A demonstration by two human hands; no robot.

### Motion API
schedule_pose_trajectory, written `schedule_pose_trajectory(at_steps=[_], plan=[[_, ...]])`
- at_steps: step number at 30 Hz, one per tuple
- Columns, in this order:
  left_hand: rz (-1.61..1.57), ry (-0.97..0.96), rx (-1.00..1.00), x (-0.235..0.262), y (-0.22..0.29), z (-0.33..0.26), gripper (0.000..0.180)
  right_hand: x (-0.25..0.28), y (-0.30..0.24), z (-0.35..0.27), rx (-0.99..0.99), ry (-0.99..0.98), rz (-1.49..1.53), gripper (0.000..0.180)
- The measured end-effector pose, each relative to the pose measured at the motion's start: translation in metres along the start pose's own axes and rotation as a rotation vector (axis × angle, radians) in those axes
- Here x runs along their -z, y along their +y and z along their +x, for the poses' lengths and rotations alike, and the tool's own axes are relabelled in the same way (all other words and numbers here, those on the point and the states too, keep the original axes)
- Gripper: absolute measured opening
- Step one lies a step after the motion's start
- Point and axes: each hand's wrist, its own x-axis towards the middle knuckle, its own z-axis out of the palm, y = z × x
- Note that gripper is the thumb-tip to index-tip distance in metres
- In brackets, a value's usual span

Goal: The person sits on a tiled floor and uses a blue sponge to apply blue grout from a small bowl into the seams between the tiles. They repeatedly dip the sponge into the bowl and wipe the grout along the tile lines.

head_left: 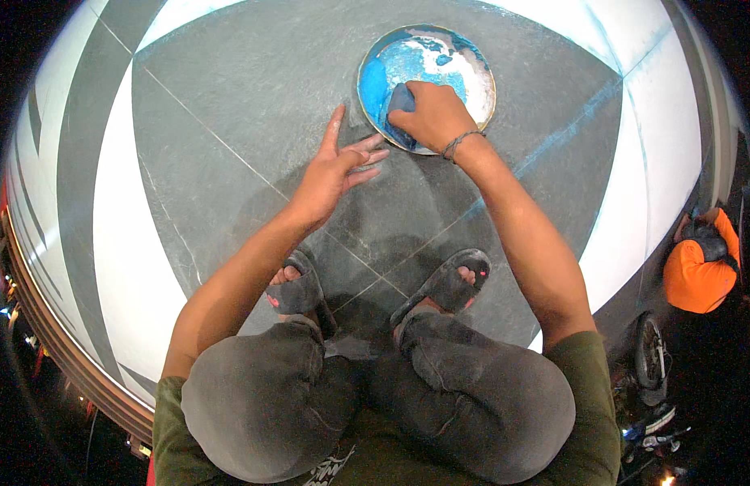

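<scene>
A round shallow tray [493,91] lies on the dark ground in front of me, with blue and white powder or paint spread across its inside. My right hand [441,116] reaches over its near side, fingers closed round a dark blue sponge-like pad [400,100]. The pad touches the blue patch at the left of the tray, and part of it is hidden by my fingers. Just outside the tray's near left rim is my left hand [336,168], its fingers spread and nothing in them. Pale dust marks its fingertips.
Grey ground [245,105] with thin pale joint lines is bordered by curved white bands [136,235]. A blue smear [565,134] runs along a line at right. My sandalled feet [449,283] stand close below the tray. Far right, a person in orange [699,271] crouches near a wheel [650,352].
</scene>
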Motion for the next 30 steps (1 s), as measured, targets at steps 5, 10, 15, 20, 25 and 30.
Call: schedule_pose_trajectory(at_steps=[5,10,15,20,25,30], plan=[[-0.091,-0.008,0.0,-0.006,0.004,0.002,0.084,-0.004,0.004,0.008,-0.078,0.012,0.125,0.055],[-0.131,-0.015,-0.015,0.002,0.0,0.004,0.084,-0.013,0.013,0.011,-0.172,0.062,0.314,0.047],[-0.107,-0.024,-0.039,0.007,-0.001,0.011,0.083,-0.022,0.026,0.017,-0.224,0.065,0.534,0.042],[-0.092,-0.019,-0.025,0.01,0.0,0.014,0.082,-0.003,0.008,0.009,-0.398,-0.05,0.907,0.027],[-0.036,0.012,0.005,0.016,-0.003,0.01,0.082,0.026,0.018,-0.029,-0.334,0.085,1.249,0.025],[0.384,-0.004,-0.139,0.029,-0.024,0.001,0.081,0.073,0.018,-0.11,-0.235,0.325,1.299,0.033]])
